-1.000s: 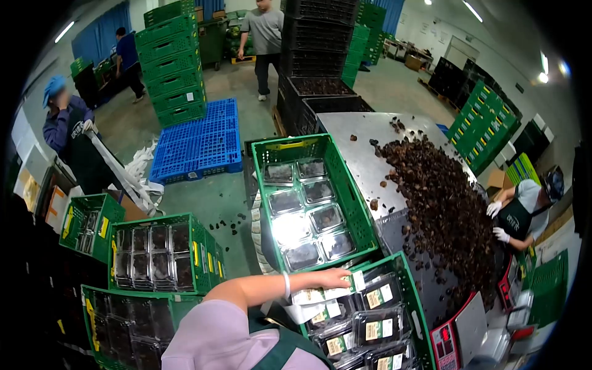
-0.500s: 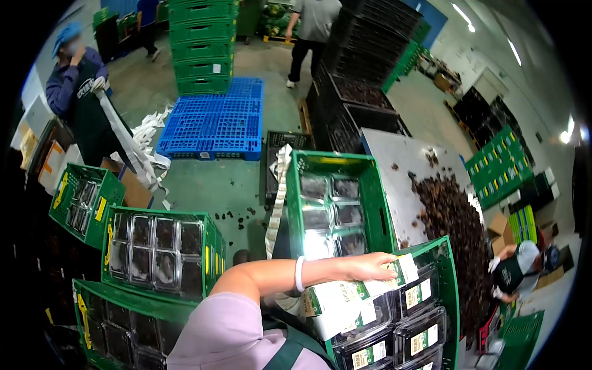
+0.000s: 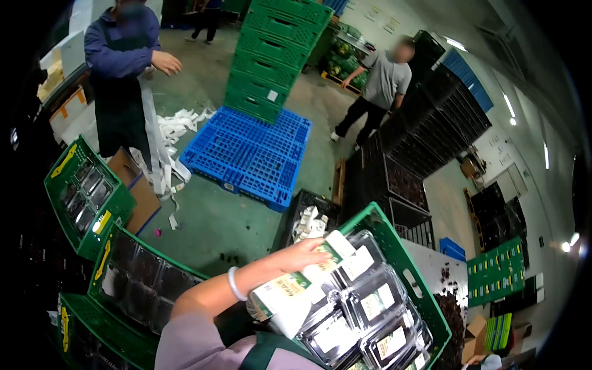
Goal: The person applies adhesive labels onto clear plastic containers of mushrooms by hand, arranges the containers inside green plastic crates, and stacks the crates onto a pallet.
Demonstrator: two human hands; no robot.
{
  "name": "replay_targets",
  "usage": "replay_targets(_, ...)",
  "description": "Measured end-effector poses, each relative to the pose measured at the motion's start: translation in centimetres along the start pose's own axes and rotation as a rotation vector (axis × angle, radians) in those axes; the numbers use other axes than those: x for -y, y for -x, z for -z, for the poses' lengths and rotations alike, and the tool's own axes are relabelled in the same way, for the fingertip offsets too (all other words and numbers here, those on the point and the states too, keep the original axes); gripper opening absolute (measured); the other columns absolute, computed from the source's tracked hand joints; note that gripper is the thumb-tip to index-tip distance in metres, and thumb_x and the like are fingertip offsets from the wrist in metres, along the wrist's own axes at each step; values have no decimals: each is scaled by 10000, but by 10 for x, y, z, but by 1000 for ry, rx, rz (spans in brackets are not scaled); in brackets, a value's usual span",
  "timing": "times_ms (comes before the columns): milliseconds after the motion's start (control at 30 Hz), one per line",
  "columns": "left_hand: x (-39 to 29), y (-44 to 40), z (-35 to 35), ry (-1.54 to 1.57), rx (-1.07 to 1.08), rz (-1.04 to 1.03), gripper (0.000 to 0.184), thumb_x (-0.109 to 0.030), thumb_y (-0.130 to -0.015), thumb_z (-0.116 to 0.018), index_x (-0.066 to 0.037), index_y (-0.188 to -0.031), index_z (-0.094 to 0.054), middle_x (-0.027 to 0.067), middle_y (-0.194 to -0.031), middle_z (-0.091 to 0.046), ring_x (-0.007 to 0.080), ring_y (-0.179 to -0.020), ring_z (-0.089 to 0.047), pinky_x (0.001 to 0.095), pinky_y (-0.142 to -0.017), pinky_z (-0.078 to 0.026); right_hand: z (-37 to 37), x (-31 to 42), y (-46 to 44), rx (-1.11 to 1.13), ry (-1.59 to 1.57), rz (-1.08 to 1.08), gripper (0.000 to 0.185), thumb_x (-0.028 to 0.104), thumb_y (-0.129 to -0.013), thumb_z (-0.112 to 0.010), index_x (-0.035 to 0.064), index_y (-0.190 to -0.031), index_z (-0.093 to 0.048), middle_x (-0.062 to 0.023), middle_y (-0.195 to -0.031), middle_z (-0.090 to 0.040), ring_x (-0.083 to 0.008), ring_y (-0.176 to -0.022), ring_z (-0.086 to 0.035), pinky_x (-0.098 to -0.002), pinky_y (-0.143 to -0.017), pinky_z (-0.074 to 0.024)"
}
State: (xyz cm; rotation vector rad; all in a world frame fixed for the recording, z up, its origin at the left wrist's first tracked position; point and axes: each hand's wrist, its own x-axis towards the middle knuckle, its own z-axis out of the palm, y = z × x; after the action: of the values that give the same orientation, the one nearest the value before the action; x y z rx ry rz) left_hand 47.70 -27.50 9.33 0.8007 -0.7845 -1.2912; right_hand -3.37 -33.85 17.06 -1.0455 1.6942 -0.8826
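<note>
My left hand [image 3: 301,254], with a white band at the wrist, reaches across from the left over a green crate [image 3: 443,327]. Its fingers close round a strip of green-and-white labels [image 3: 285,288], which hangs in a loose fold below the palm. Under and beside the hand lie clear plastic boxes [image 3: 373,303] with dark contents, packed in the crate. Several lids carry a pale label. One box near the fingertips sits tilted. My right hand is out of view.
Green crates of dark-filled boxes [image 3: 132,268] stand at left, near a co-worker [image 3: 120,68]. A blue pallet [image 3: 246,154] bears stacked green crates [image 3: 265,68]. Black crates [image 3: 425,129] rise at right behind a metal table [image 3: 425,253] with dark pieces. A person in grey [image 3: 385,80] stands beyond.
The view has tilted and shifted. My left hand still grips the label strip over the boxes. The crate beyond it no longer shows. The co-worker's hand has left the face; the person in grey has turned.
</note>
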Motion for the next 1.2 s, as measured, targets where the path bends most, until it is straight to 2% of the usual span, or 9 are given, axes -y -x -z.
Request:
replay_targets(67,-22,10,30,14,-122,24,344,-133,-898,-540,35,-1190,-470,96,-1062,-595,110,-913,-579,255,-764,-490,-27,13,-39,63,9,41,635,475,-883,-483,-20,-1277,-421,-183,-1252,-463,-257,-1067,-478,-402,-914,-408)
replay_targets(167,-45,9,69,43,-244,-50,317,-122,-912,-510,21,-1191,-468,80,-1057,-594,100,-894,-581,251,-752,-489,-68,10,-165,88,149,297,414,342,-914,-514,-25,-1102,-545,-89,-883,-604,-157,-784,-560,-281,-671,-446)
replay_targets(200,-52,9,80,44,-302,-54,309,-113,-910,-509,16,-1188,-469,67,-1049,-594,99,-883,-581,248,-754,-486,-97,29,-172,122,245,375,389,370,-929,-470,-3,-946,-582,14,-709,-523,-67,-605,-445,-226,-534,-343)
replay_targets(333,-71,10,114,-11,-449,-158,280,-84,-903,-504,9,-1166,-478,62,-1038,-593,97,-882,-580,244,-749,-482,-193,71,-265,121,410,688,321,362,-903,-516,65,-783,-501,57,-579,-377,-52,-481,-337,-240,-431,-253)
replay_targets(467,-101,10,141,95,-640,-263,265,-69,-907,-482,10,-1160,-477,59,-1029,-595,102,-877,-584,245,-753,-476,-314,145,-268,382,342,584,329,357,-895,-533,33,-841,-519,41,-632,-454,-50,-525,-388,-229,-458,-306)
replay_targets(733,-164,-17,239,267,-896,-448,279,-90,-912,-466,10,-1172,-474,54,-1025,-594,100,-869,-578,243,-762,-459,-586,201,-323,604,267,713,362,312,-911,-510,-39,-971,-568,-30,-808,-582,-85,-731,-472,-247,-638,-408)
replay_targets(933,-240,-41,371,-46,-1020,-381,199,-104,-903,-474,-7,-1068,-527,15,-895,-595,65,-754,-550,214,-655,-438,-768,226,-319,631,363,702,372,324,-886,-551,-35,-983,-565,-34,-817,-584,-94,-732,-494,-243,-648,-418)
replay_targets(1000,-265,-47,398,-129,-1096,-350,206,-118,-904,-482,-2,-1068,-527,17,-891,-597,58,-745,-548,209,-648,-437,-805,248,-298,773,307,584,376,323,-886,-551,-33,-1008,-554,-21,-785,-563,-87,-708,-472,-252,-620,-407)
replay_targets(1200,-328,-66,470,-174,-1118,-381,208,-123,-905,-486,-2,-1069,-529,20,-863,-603,62,-697,-554,210,-617,-444,-911,306,-288,767,296,696,378,325,-884,-551,-37,-992,-548,-20,-765,-548,-94,-704,-461,-257,-616,-396)
